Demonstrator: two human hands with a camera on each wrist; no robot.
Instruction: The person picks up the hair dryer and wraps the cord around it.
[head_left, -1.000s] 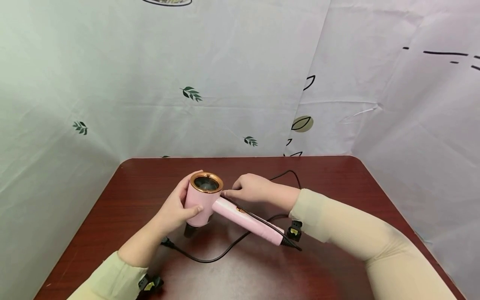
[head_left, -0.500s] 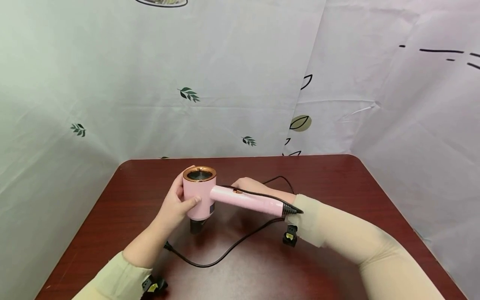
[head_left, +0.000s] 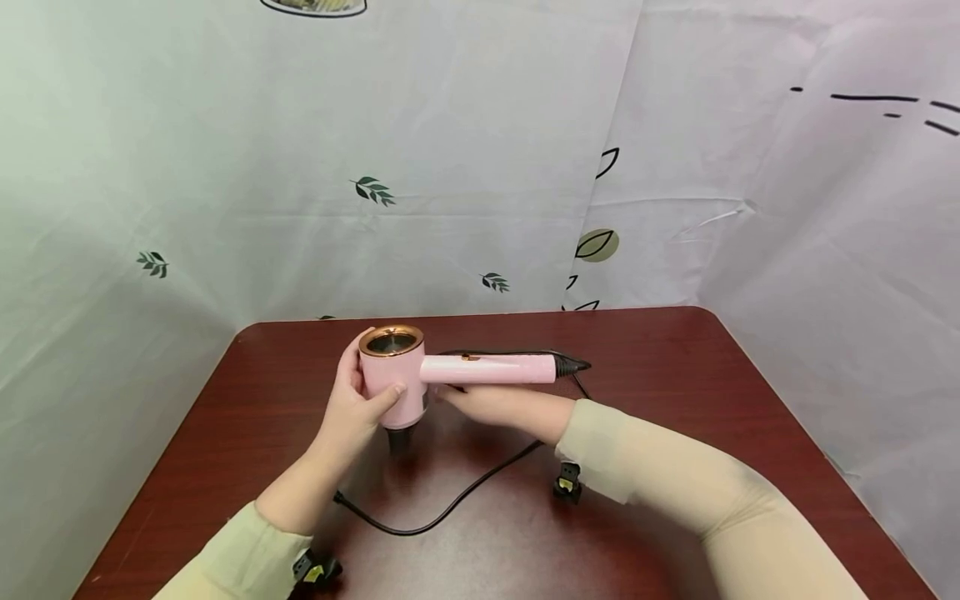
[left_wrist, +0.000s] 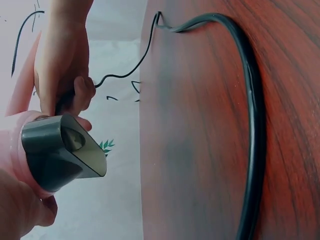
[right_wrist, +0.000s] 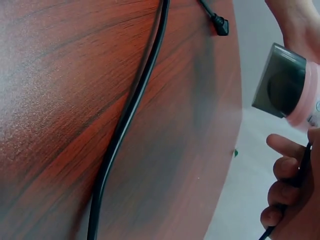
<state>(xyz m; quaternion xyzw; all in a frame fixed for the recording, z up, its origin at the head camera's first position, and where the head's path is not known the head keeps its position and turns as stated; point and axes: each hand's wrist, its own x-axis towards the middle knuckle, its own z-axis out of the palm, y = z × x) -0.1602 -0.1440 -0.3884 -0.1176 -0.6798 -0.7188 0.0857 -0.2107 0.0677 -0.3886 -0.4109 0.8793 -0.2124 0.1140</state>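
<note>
A pink hair dryer (head_left: 396,385) with a gold-rimmed end is held above the table by my left hand (head_left: 351,410), thumb on the near side of its barrel. Its handle points right, almost level. A black nozzle (left_wrist: 47,150) faces downward at the barrel's lower end. Below the handle reaches my right hand (head_left: 498,408), its fingers curled round the dryer's black cord (right_wrist: 295,180), close to the barrel. One stretch of the cord runs along the handle's far side. The fingertips of the right hand are hidden in the head view.
A slack loop of cord (head_left: 457,500) lies across the dark red wooden table (head_left: 637,517). The plug (right_wrist: 220,25) rests on the tabletop to the left. Behind the table hangs a white cloth (head_left: 450,167) printed with leaves.
The hair dryer's handle has swung up from slanting down-right to nearly level. My right hand, gripping the cord, has passed from the handle's far side to beneath it.
</note>
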